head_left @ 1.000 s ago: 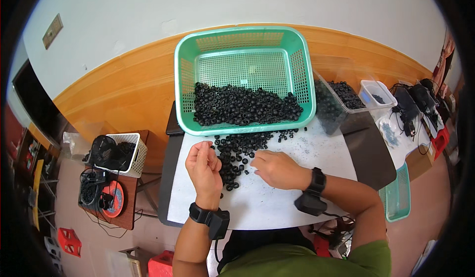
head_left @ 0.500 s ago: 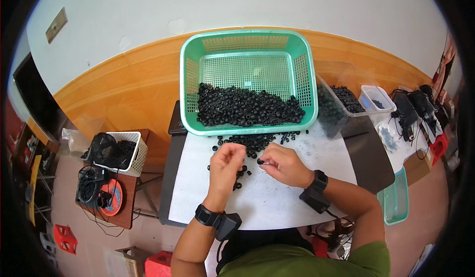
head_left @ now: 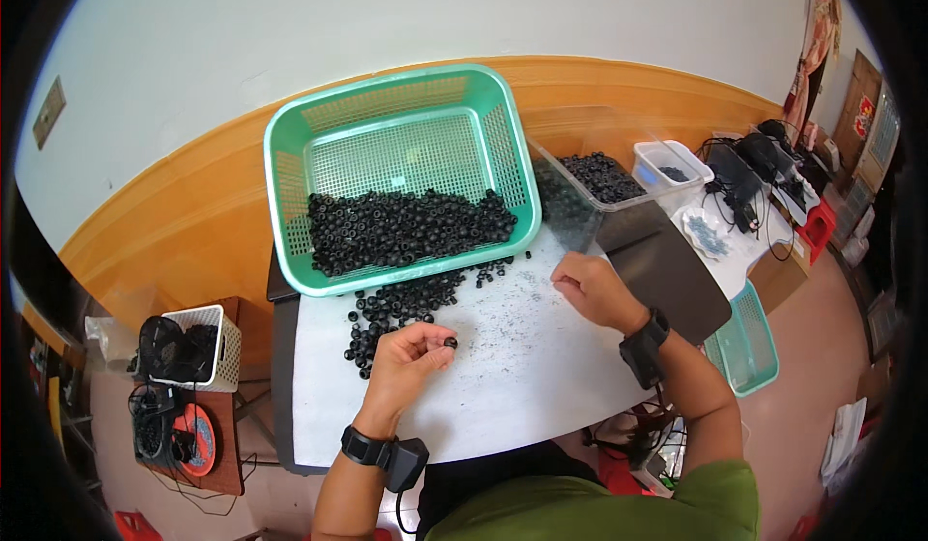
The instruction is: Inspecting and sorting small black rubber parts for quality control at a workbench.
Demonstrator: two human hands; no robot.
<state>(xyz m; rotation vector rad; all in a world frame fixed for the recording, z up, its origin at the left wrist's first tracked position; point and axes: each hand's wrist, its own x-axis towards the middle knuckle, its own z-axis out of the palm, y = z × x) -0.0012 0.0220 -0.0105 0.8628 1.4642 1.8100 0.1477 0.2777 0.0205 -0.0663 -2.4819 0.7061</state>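
My left hand (head_left: 408, 355) pinches a small round black part (head_left: 450, 343) between thumb and fingertips, just above the white sheet (head_left: 541, 377). Beside it lies a loose pile of similar black parts (head_left: 401, 301), some with a hole through the middle. My right hand (head_left: 597, 288) is over the right side of the sheet, near the clear plastic box, its fingers curled together. Whatever those fingers might hold is hidden. Behind the pile a green mesh basket (head_left: 406, 272) leans tilted toward me, with a heap of the black parts (head_left: 411, 232) in its lower half.
The clear plastic box (head_left: 570, 217) holds more black parts, with a small white tub (head_left: 667, 174) beyond it. A white side table at right bears cables and a dish of grey-blue bits (head_left: 706, 233). A white basket (head_left: 227, 352) and an orange-red plate (head_left: 200, 439) stand at left.
My hands have moved apart, the right one going right toward the clear box. A black part now shows in my left hand; earlier one was in my right. The view has turned right.
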